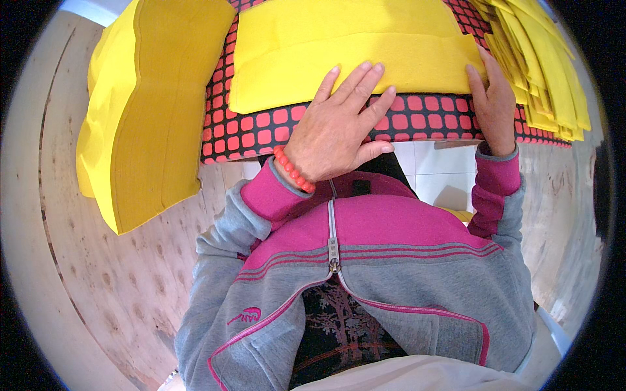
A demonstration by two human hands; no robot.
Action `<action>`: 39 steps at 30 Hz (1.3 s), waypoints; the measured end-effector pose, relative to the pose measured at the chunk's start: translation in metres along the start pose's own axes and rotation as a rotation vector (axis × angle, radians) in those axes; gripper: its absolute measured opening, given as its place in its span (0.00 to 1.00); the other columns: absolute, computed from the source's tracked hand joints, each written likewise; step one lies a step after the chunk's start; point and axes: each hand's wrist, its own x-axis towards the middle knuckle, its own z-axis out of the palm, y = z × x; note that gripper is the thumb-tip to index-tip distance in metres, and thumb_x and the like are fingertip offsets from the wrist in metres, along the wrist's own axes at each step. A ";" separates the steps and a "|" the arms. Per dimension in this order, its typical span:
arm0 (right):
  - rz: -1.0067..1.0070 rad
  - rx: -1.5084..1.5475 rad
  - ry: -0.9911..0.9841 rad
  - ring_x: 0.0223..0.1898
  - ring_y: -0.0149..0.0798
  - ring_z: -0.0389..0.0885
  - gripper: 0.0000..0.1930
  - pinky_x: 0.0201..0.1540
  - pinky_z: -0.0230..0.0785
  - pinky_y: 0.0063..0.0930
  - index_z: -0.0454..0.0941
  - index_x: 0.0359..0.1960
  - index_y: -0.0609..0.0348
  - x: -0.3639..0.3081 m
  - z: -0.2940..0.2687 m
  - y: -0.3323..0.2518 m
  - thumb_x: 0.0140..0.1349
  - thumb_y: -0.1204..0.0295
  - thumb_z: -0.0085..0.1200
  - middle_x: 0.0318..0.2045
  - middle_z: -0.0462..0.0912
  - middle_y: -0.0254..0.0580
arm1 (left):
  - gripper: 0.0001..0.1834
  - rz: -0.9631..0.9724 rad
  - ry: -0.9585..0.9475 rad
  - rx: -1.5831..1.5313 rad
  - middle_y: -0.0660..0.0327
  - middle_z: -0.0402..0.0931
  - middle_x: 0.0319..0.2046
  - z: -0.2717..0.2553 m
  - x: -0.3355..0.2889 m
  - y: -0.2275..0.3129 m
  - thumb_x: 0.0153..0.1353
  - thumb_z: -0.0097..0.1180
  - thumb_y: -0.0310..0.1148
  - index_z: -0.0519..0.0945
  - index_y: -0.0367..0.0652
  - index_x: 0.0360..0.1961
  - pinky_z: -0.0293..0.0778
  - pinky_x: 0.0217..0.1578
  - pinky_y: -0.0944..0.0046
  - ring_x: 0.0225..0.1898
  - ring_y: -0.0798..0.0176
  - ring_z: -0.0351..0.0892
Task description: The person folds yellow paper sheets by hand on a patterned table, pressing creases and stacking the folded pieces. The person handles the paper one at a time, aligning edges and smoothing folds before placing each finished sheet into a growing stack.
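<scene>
A folded yellow fabric piece (pixel 391 62) lies on a surface covered in red-and-black checked cloth (pixel 261 124). My left hand (pixel 342 124), with a red bead bracelet at the wrist, rests palm down near the front edge of the yellow fabric. Its fingers are spread, their tips on the fabric and the thumb pointing right. At the right end of the same piece is my right hand (pixel 497 107). The right thumb lies on top of the fabric while the fingers are along its right edge, partly hidden; they appear to pinch it.
A large yellow fabric piece (pixel 163 98) hangs over the left end of the checked surface. To the right, a pile of several yellow strips (pixel 538 72) overhangs the edge. Pale wooden boarding (pixel 130 280) lies at the lower left.
</scene>
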 end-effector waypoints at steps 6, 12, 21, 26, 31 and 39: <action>0.041 0.008 -0.020 0.52 0.56 0.81 0.21 0.53 0.73 0.41 0.73 0.61 0.59 0.000 -0.002 -0.005 0.70 0.62 0.53 0.52 0.82 0.55 | 0.47 -0.035 0.020 -0.027 0.46 0.54 0.74 0.003 -0.001 -0.003 0.61 0.55 0.61 0.61 0.42 0.73 0.48 0.72 0.39 0.75 0.43 0.52; -0.018 -0.010 0.009 0.52 0.56 0.81 0.21 0.53 0.73 0.41 0.73 0.61 0.58 0.003 0.000 -0.001 0.69 0.63 0.54 0.52 0.82 0.53 | 0.47 -0.092 0.024 0.032 0.46 0.53 0.74 0.004 -0.002 -0.001 0.61 0.55 0.61 0.60 0.42 0.73 0.48 0.71 0.39 0.75 0.44 0.53; 0.035 -0.031 0.019 0.43 0.55 0.80 0.20 0.45 0.73 0.44 0.74 0.59 0.56 0.009 0.004 0.001 0.68 0.64 0.54 0.43 0.81 0.52 | 0.45 -0.157 0.011 0.111 0.47 0.52 0.75 0.002 -0.002 0.004 0.60 0.57 0.60 0.62 0.52 0.74 0.47 0.69 0.32 0.75 0.43 0.53; 0.123 -0.057 -0.019 0.29 0.49 0.80 0.20 0.34 0.72 0.41 0.75 0.60 0.55 0.015 0.007 0.002 0.69 0.64 0.55 0.26 0.79 0.47 | 0.45 -0.169 0.011 0.115 0.47 0.51 0.75 0.002 -0.002 0.005 0.60 0.58 0.60 0.62 0.52 0.74 0.47 0.68 0.31 0.75 0.42 0.52; 0.092 -0.103 0.011 0.33 0.53 0.83 0.20 0.37 0.73 0.43 0.75 0.59 0.54 0.021 0.008 0.006 0.68 0.62 0.56 0.28 0.82 0.49 | 0.45 -0.174 0.027 0.128 0.46 0.51 0.75 0.004 -0.002 0.006 0.60 0.57 0.60 0.62 0.52 0.74 0.48 0.67 0.30 0.75 0.42 0.52; 0.118 -0.206 0.032 0.31 0.51 0.82 0.18 0.34 0.73 0.43 0.76 0.57 0.52 0.015 0.009 0.001 0.67 0.62 0.56 0.28 0.82 0.46 | 0.43 -0.172 0.013 0.153 0.46 0.52 0.74 0.005 -0.004 0.004 0.62 0.53 0.63 0.64 0.52 0.73 0.48 0.67 0.28 0.75 0.43 0.53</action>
